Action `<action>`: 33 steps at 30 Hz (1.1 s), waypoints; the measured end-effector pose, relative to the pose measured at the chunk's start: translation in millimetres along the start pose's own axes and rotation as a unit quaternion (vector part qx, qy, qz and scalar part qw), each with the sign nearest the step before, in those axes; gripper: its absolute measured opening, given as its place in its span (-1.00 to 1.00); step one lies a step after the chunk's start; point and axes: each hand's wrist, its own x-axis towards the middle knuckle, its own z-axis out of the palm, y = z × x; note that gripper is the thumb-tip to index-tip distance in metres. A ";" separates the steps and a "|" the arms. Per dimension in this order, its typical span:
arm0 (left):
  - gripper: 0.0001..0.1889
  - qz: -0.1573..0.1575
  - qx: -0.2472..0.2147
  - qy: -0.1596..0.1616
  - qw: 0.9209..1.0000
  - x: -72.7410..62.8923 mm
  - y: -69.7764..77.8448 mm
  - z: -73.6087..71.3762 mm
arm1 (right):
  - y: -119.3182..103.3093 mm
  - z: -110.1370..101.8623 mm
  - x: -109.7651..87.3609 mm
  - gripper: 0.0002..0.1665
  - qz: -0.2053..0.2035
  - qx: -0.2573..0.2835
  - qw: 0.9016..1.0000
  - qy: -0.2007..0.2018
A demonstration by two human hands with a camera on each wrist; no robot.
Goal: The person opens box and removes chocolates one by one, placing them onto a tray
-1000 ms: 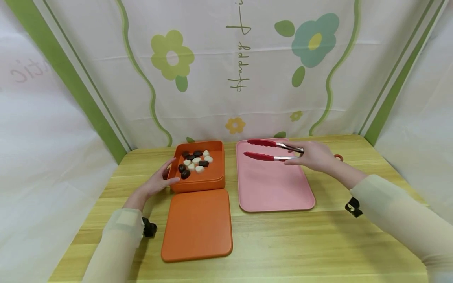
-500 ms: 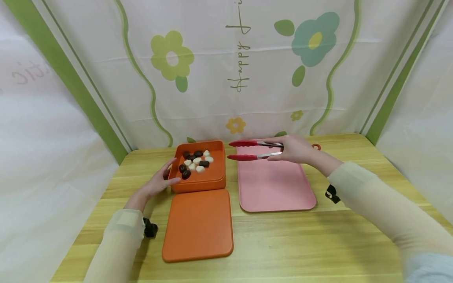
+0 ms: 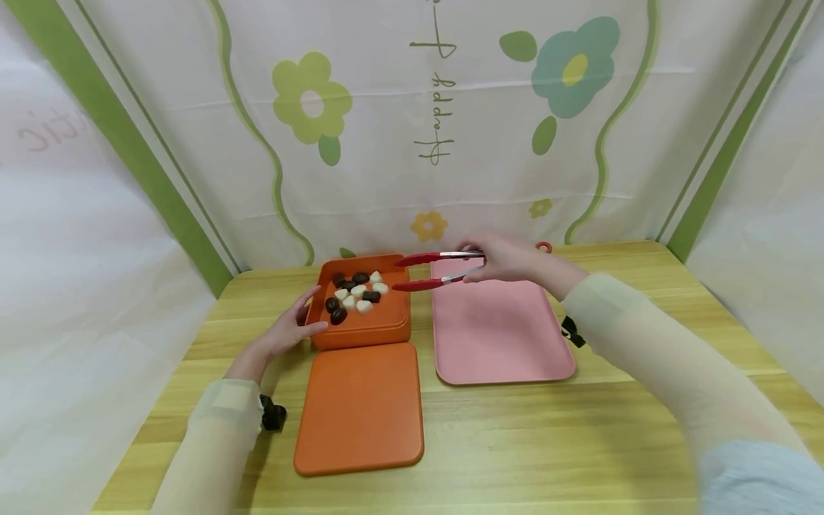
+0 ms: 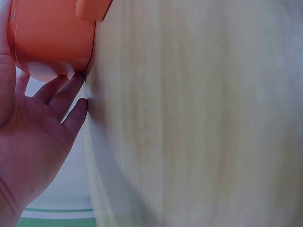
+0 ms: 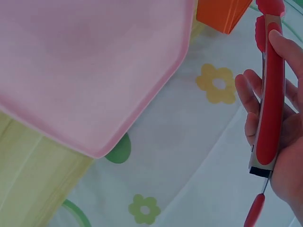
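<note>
In the head view, an orange square box (image 3: 370,337) stands open at the back left, with several dark brown pieces (image 3: 371,296) and white pieces (image 3: 364,306) inside, like small chocolates. My left hand (image 3: 283,336) rests at the box's left side, thumb over the front rim. Its fingertips touch the lower wall in the left wrist view. My right hand (image 3: 508,259) grips tongs (image 3: 418,285) with red scalloped tips and metal arms. The tips are spread, hold nothing, and overlap the box's right wall. In the right wrist view the tongs' red handle (image 5: 270,104) lies along the palm.
An orange lid (image 3: 360,411) lies flat in front of the box. To the right is a pink tray (image 3: 502,343), under the right hand and tongs. Behind the wooden table (image 3: 515,443) hangs a white flowered curtain (image 3: 386,164).
My right hand has carried the tongs leftward from over the pink tray to the box's right edge, tips still spread. My left hand has stayed at the box.
</note>
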 end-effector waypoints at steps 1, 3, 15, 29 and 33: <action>-0.12 -0.001 0.000 0.000 1.000 -0.2 0.3 0.1 | -1.8 -0.3 3.1 -0.40 -0.004 0.000 1.000 -0.001; -0.12 -0.001 -0.002 0.000 1.000 0.1 -0.2 0.0 | -5.3 -0.4 9.5 -0.41 -0.018 -0.001 1.000 -0.003; -0.15 -0.005 -0.001 0.002 1.000 3.5 -3.7 -1.4 | -27.4 17.4 41.2 -0.40 -0.052 0.009 0.998 -0.036; -0.15 -0.003 0.015 0.005 1.000 3.5 -4.1 -2.6 | -51.8 39.6 66.5 -0.39 -0.047 -0.118 0.990 -0.065; -0.15 0.001 0.018 0.004 1.000 3.6 -3.8 -1.5 | -56.4 41.0 69.4 -0.39 -0.035 -0.139 0.987 -0.070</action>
